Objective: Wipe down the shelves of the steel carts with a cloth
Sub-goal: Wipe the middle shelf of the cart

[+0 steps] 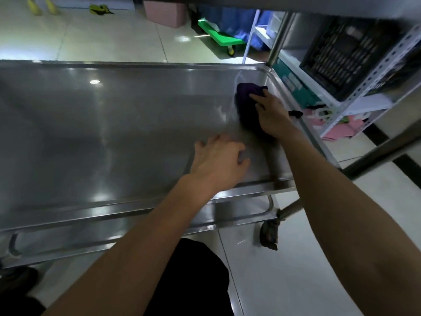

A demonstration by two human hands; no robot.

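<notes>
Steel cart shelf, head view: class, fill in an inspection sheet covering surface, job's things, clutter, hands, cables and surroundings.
Surface: steel cart shelf, shiny, raised rim, light glare; no loose items on it apart from the cloth.
Job's things: dark purple cloth lying on the shelf near its far right corner.
Clutter: nothing seen on the shelf.
Hands: right hand presses the cloth with straight fingers; left hand rests on the shelf near the front rim, fingers loosely spread, holding nothing.
Cables: nothing seen.
Surroundings: white slotted rack to the right holding a black crate; green dolly and pink box on the tiled floor beyond.
</notes>
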